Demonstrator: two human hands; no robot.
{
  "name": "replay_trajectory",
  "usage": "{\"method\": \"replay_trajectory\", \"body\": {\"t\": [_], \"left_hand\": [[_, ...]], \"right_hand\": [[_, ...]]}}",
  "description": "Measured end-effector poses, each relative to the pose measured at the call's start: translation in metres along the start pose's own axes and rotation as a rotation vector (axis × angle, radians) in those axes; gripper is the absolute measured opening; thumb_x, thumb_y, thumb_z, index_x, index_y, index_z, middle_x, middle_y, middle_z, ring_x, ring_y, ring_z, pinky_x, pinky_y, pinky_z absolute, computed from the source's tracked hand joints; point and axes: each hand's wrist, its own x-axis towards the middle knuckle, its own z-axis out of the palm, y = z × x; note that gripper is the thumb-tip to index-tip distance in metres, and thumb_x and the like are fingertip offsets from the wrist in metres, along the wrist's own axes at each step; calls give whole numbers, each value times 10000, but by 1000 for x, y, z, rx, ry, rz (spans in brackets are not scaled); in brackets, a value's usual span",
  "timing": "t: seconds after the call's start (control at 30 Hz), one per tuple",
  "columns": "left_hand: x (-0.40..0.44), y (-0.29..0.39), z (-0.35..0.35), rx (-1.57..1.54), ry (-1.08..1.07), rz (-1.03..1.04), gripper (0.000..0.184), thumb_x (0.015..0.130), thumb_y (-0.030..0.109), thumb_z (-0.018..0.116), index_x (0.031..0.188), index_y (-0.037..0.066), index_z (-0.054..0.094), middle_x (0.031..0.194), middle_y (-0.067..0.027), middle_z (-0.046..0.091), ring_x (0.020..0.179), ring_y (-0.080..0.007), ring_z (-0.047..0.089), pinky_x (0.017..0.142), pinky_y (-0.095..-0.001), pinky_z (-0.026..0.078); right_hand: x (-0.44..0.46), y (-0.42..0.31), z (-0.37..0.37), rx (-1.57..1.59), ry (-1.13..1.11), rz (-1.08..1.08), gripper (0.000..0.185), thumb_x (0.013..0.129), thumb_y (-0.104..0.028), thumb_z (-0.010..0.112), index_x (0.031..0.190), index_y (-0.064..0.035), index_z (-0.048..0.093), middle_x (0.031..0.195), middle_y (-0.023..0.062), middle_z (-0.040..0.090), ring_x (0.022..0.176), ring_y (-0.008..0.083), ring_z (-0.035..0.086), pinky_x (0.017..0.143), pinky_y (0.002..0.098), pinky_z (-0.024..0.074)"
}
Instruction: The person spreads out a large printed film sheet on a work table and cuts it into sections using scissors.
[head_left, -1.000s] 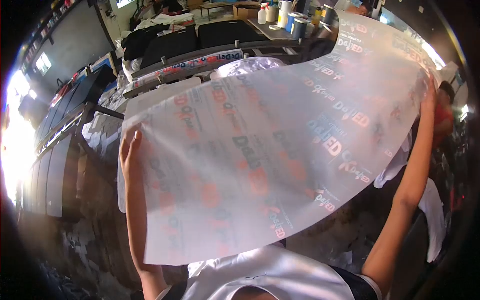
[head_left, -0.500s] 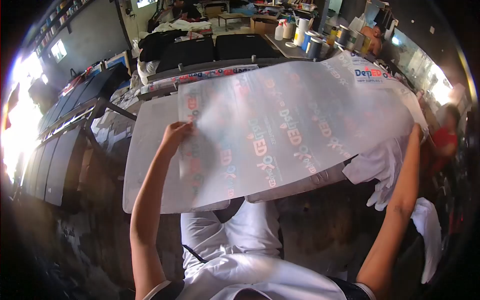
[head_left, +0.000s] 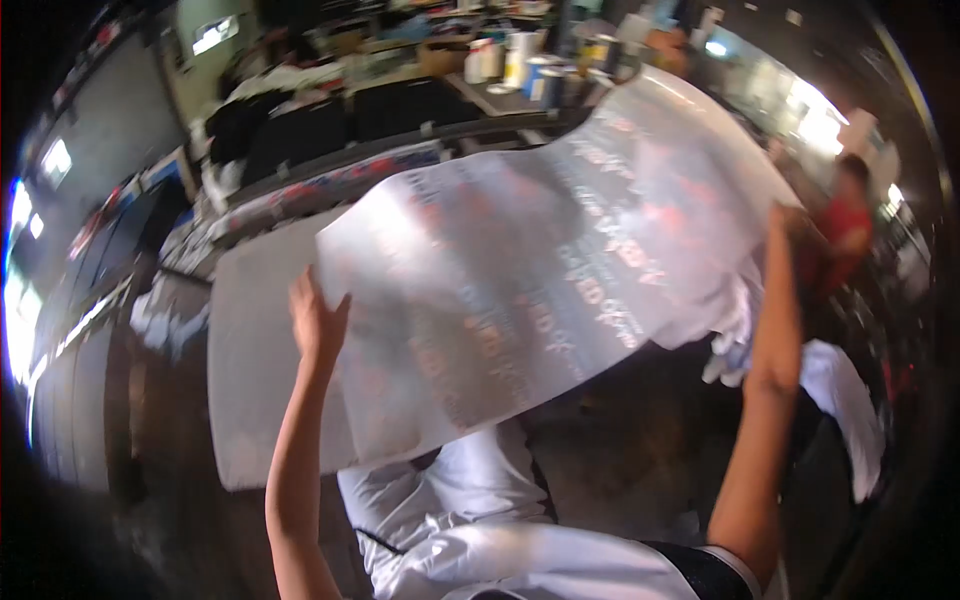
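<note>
Head view: wavy translucent sheet [head_left: 500,290]

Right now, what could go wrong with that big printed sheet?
The left hand looks open at the near end of the sheet, so that end may slip or drop crooked on the board.
The sheet bows between there and the right hand, so it could crease.
White cloth bunches by its right end and might catch it.
</note>
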Motion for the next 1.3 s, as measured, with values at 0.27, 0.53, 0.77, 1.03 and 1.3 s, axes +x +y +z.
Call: {"method": "replay_trajectory", "body": {"t": [0.27,0.53,0.77,1.03,1.3], "left_hand": [[-63,14,-12,73,-487,263,612,988,297,682,1523,69,491,1668,-200,331,1551,-384,288,1269,-538,198],[-68,7,-6,92,-389,366,594,1056,357,560,1568,77,450,1667,-173,355,1567,-341,279,1281,-521,171],[-68,3,-1,132,-395,383,576,1072,373,530,1570,93,454,1667,-166,359,1567,-325,288,1279,-510,181],[-68,-2,1,128,-325,412,574,1053,378,565,1540,85,487,1641,-173,400,1536,-324,345,1263,-505,221],[-69,-17,6,83,-282,386,587,1066,413,498,1543,72,475,1647,-196,377,1556,-339,300,1286,-518,157]], "right_hand": [[-219,-97,-166,769,-122,-847,108,930,-147,678,963,-52,640,883,126,679,797,291,672,718,396,518],[-399,38,-242,624,-1328,-500,140,983,-33,555,936,-6,683,784,52,699,659,106,653,609,277,528],[-478,39,-168,655,-392,-941,396,826,-78,751,1207,-30,651,1328,191,602,1201,444,535,1035,523,443],[-492,17,-153,505,-408,-915,426,841,-151,742,1247,-43,668,1250,202,664,1212,411,589,1060,535,450],[-477,-8,-190,453,-687,-1087,446,853,-72,694,1295,-69,639,1271,260,649,1188,480,592,985,520,503]]}}
